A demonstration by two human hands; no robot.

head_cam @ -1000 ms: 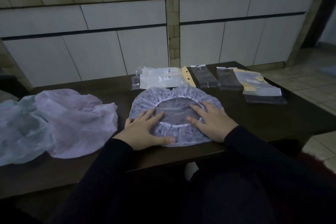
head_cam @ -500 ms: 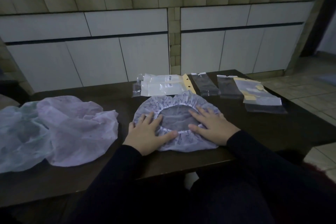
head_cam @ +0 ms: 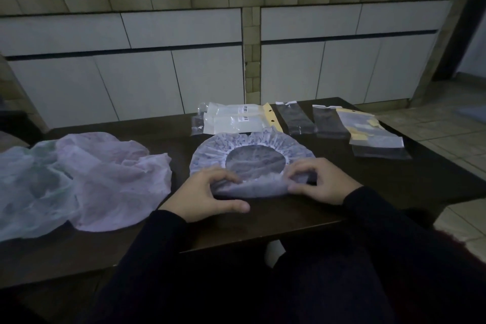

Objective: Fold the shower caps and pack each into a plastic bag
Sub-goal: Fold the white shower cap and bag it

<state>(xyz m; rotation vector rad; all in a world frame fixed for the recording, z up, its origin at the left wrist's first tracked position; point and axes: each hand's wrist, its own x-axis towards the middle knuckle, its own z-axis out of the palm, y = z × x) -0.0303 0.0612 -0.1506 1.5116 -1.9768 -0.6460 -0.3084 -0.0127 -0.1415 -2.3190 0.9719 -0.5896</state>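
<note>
Both hands pinch the shower cap's [head_cam: 252, 150] near hem, left hand [head_cam: 207, 193] and right hand [head_cam: 319, 181] at opposite ends. The rest of the cap lies flat beyond the fingers, so the fold probably runs away from the person.

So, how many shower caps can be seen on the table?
3, maybe more hidden. One cap lies in the middle, its near edge gripped by the left hand and right hand. A pink cap and a green cap overlap at the left.
</note>
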